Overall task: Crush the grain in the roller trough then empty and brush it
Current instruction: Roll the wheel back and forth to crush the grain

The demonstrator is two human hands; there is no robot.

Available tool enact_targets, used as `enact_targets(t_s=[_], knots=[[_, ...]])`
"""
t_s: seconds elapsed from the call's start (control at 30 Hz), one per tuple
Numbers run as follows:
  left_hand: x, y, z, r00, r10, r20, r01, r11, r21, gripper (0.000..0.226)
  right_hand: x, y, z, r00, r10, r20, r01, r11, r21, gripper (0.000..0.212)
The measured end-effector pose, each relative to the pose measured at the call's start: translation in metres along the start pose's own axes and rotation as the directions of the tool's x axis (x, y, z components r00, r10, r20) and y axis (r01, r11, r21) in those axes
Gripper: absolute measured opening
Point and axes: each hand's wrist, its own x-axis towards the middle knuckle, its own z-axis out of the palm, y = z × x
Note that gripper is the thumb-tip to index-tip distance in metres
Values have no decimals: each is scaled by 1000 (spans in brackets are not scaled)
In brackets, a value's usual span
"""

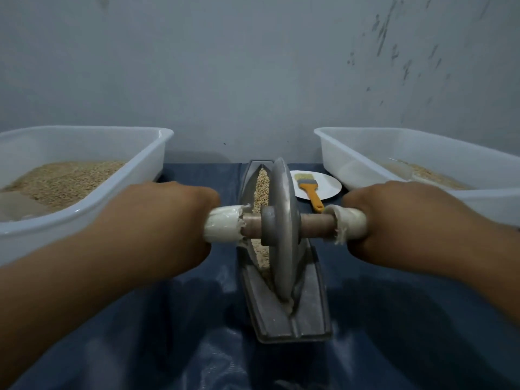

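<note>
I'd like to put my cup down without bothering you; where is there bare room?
The blue sheet near you, either side of the trough, lies bare. Farther back it's crowded: bins flank the trough, with the plate and brush squeezed between.

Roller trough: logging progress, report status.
Left hand, right hand gripping roller handles. Roller wheel in trough, grain inside. Brush idle on plate. Nothing blocking.
</note>
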Motion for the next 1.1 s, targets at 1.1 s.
enact_targets(t_s=[1.1], knots=[[29, -4, 29, 999, -51, -2, 51, 999, -16, 22, 45, -5, 23, 996, 16, -90, -18, 1000, -24, 13]])
